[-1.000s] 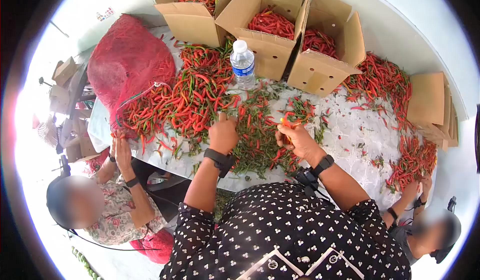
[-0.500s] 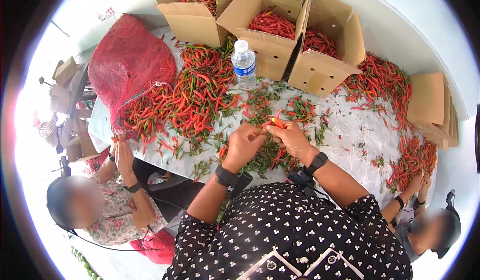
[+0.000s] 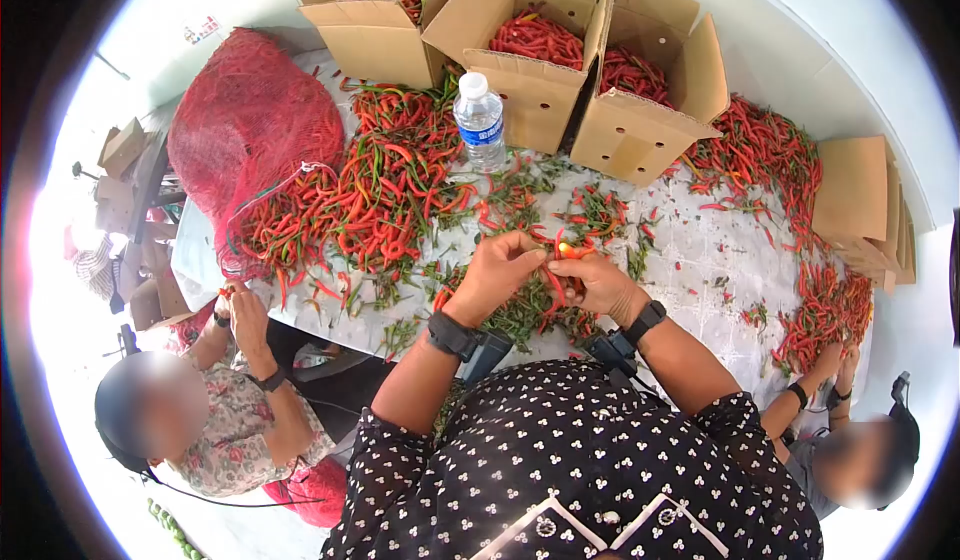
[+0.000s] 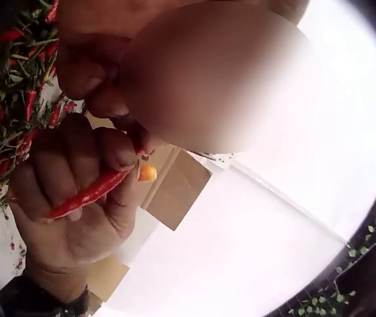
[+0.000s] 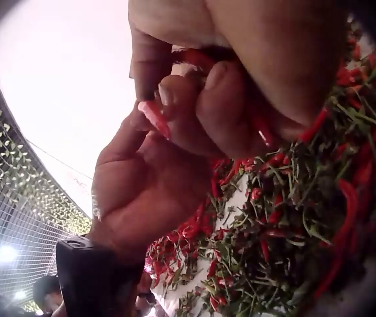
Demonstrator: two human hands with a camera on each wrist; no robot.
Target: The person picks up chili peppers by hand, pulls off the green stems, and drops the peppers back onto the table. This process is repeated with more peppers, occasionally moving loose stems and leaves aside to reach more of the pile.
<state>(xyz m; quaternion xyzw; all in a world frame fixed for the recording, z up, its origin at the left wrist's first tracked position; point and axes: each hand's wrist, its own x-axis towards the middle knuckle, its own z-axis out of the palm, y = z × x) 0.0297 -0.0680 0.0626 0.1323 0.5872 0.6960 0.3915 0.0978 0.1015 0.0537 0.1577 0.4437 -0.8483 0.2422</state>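
Observation:
My left hand (image 3: 495, 278) and right hand (image 3: 607, 286) meet in front of my body, above the loose chilies and green stems. A glossy red chili pepper (image 4: 89, 193) lies across the palm side of my right hand, held by its curled fingers. Thumb and fingertips of my left hand pinch at the chili's upper end, beside the right thumb. An orange-yellow chili end (image 4: 148, 173) sticks out of the right grip. More red chili (image 5: 261, 129) shows between the right fingers in the right wrist view, its other parts hidden by the hand.
A mixed chili heap (image 3: 385, 185) spills from a red mesh sack (image 3: 255, 110) at left. A water bottle (image 3: 480, 125) stands before open cartons (image 3: 530, 95) of red chilies. More red chilies (image 3: 755, 160) line the right side. Other people's hands (image 3: 245, 320) work at both table ends.
My left hand has come from the chili heap rightward to my right hand, and its fingers now pinch there. A long red chili shows between the hands. My right hand stays near its place.

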